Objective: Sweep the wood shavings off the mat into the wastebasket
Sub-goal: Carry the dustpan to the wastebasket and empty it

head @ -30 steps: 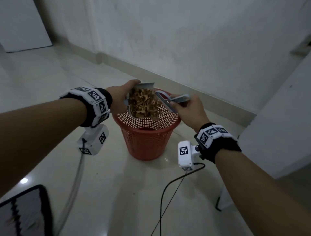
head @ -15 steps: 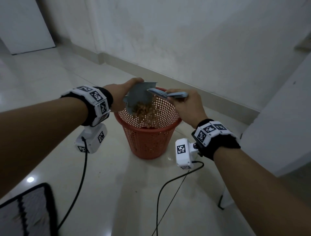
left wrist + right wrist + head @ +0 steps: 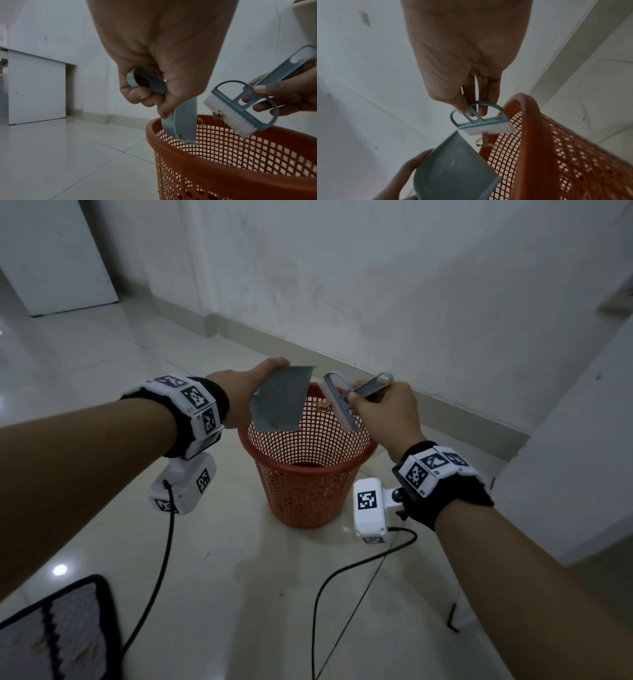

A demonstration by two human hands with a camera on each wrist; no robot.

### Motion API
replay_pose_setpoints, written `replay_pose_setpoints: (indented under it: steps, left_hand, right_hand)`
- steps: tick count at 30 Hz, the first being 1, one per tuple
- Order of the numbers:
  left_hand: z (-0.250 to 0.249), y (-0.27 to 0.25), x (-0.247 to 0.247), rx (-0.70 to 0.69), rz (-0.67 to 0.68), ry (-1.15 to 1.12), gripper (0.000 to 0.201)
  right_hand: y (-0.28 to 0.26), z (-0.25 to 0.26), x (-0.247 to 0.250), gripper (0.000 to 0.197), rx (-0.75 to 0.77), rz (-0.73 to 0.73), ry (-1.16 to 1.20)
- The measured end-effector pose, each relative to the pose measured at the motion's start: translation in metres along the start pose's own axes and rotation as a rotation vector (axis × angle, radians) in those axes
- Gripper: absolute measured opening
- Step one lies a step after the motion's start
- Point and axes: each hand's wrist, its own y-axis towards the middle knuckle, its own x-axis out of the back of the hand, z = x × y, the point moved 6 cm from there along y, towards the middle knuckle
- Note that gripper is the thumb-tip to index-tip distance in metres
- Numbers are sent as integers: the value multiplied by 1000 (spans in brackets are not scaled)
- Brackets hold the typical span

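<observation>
An orange mesh wastebasket (image 3: 310,474) (image 3: 231,162) (image 3: 556,148) stands on the tiled floor. My left hand (image 3: 239,392) (image 3: 150,88) grips the handle of a grey-blue dustpan (image 3: 282,398) (image 3: 181,121) (image 3: 453,169), tipped steeply over the basket's left rim and nearly empty. My right hand (image 3: 383,409) (image 3: 467,105) pinches the handle of a small grey-blue brush (image 3: 339,402) (image 3: 236,113) (image 3: 481,124) with white bristles, held over the basket's far rim beside the pan. A few wood shavings (image 3: 482,140) (image 3: 217,115) cling to the bristles. A corner of the black-edged mat (image 3: 58,635) shows at the lower left.
A white wall with a skirting board (image 3: 445,405) runs just behind the basket. White furniture (image 3: 575,446) stands at the right. Two black cables (image 3: 342,580) trail across the glossy floor towards me. A white door (image 3: 51,254) is at the far left.
The dustpan went from level and full of shavings to tipped steeply; the shavings slid out into the basket. The brush moved from the pan's mouth to beside it.
</observation>
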Motion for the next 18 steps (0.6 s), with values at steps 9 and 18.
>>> replay_pose_setpoints:
  steps: [9,18]
  left_hand:
    - [-23,-16,9,-88,-137,-136,93]
    - [-24,-11,-19,45,4,-134,96]
  right_hand:
    - [1,0,-13,16,-138,-65,44]
    - [-1,2,-13,15,-174,-82,78]
